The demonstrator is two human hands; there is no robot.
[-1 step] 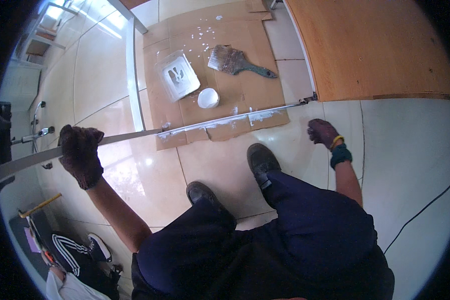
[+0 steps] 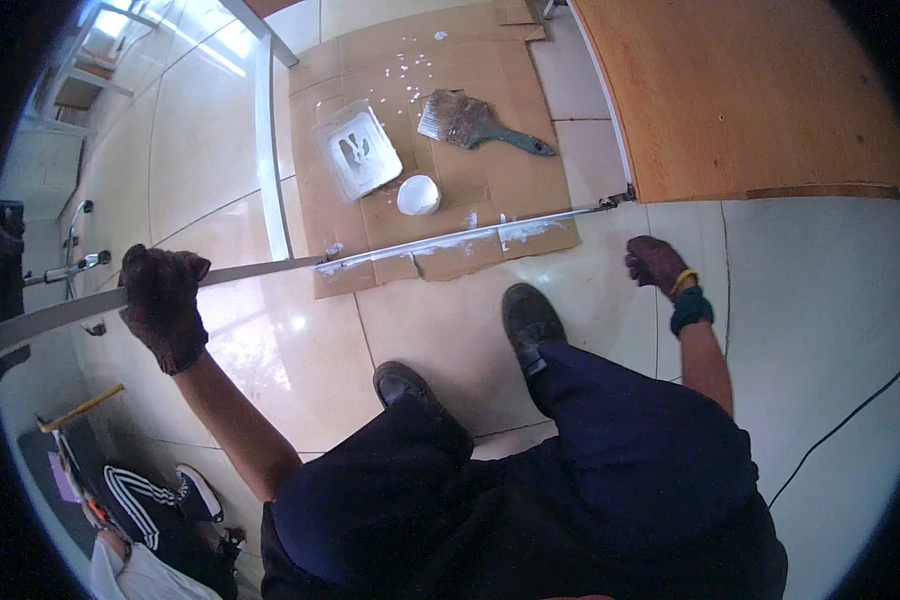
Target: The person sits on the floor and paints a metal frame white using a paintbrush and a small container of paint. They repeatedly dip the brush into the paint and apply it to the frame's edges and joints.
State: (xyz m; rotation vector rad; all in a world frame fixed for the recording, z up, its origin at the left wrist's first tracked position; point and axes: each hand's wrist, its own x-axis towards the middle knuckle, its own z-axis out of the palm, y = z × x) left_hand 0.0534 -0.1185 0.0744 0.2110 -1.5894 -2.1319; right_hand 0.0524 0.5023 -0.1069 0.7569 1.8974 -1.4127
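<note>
My left hand [image 2: 165, 308], in a dark knitted glove, is closed round a flat grey metal bar [image 2: 260, 269]. From the left rim the bar slants to the cardboard, where it meets a thin white-smeared rail [image 2: 420, 243]. That rail reaches the dark bracket [image 2: 622, 196] at the wooden panel's corner. Gloved too, with a yellow band and a green cuff, my right hand [image 2: 656, 263] hovers below the bracket, touching nothing visible. Its fingers are curled in, and nothing shows in them. A wide paintbrush [image 2: 480, 125] lies on the cardboard [image 2: 510, 60], beyond both hands.
A white tray [image 2: 358, 150] and a white cup [image 2: 418, 196] sit on the cardboard among white specks. A wooden panel [image 2: 760, 100] fills the upper right. White metal legs [image 2: 270, 150] stand left of the cardboard. At lower left are a person's shoe [image 2: 199, 494] and a yellow-handled tool [image 2: 85, 407].
My right hand has shifted slightly to the right. My left hand has moved hardly at all and still grips the bar.
</note>
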